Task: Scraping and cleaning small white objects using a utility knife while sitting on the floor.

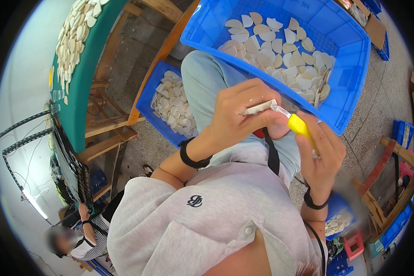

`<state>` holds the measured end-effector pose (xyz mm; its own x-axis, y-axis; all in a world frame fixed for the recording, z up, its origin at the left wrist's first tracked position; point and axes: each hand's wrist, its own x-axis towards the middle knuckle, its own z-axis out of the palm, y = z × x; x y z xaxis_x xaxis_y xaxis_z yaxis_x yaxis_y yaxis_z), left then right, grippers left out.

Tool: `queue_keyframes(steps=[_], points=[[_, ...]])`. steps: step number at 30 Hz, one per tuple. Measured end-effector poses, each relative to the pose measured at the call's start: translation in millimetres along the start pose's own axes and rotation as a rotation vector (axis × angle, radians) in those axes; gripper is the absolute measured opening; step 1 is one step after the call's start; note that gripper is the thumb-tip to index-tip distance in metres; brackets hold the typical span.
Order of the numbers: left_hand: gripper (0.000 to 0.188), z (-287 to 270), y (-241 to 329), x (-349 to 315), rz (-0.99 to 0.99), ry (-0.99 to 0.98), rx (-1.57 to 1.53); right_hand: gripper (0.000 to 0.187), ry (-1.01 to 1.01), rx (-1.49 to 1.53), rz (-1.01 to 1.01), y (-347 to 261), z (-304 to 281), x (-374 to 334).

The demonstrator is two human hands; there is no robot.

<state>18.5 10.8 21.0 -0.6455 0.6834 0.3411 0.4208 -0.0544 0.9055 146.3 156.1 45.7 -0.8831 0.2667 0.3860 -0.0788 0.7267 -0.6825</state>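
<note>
My left hand [241, 110] is closed around a thin off-white piece [257, 108], pinching it between thumb and fingers with its edge showing. In my right hand [325, 149] is a yellow-handled tool [301, 126] with a pale, shiny front part. The tool's front end meets the right end of the piece, close to my left thumb; its exact tip is hard to make out. Both hands are above my lap, at the near side of a large blue crate [354, 87] that holds many flat, half-round off-white pieces [287, 60].
A smaller blue bin [147, 99] of similar pieces stands left of my knee. More pieces lie heaped on a green-topped table [73, 110] at the far left. Another person [85, 234] sits at the lower left. A wooden frame [377, 202] and a pink stool [353, 244] stand at the right.
</note>
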Motion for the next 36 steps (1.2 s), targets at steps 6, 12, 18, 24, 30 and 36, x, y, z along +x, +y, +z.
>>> queue_keyframes(steps=[6, 12, 18, 24, 30, 36], points=[[0.018, 0, 1, 1, -0.012, 0.017, 0.025, 0.034, -0.032, -0.088, -0.025, 1, -2, 0], [0.019, 1, 1, -2, -0.007, 0.011, 0.033, 0.034, -0.012, -0.105, -0.055, 3, -2, 0], [0.021, 5, 6, -1, -0.197, -0.02, -0.349, 0.026, 0.145, -0.019, 0.031, 4, 3, -1], [0.048, 3, 4, 6, -0.403, -0.089, -0.799, 0.023, 0.204, 0.014, 0.134, 3, 1, -3], [0.045, 5, -4, 4, -0.433, -0.054, -0.788, 0.022, 0.171, 0.02, 0.153, -1, 1, -4], [0.049, 7, 0, 6, -0.441, -0.003, -0.773, 0.024, 0.192, 0.054, 0.116, 0, 8, -1]])
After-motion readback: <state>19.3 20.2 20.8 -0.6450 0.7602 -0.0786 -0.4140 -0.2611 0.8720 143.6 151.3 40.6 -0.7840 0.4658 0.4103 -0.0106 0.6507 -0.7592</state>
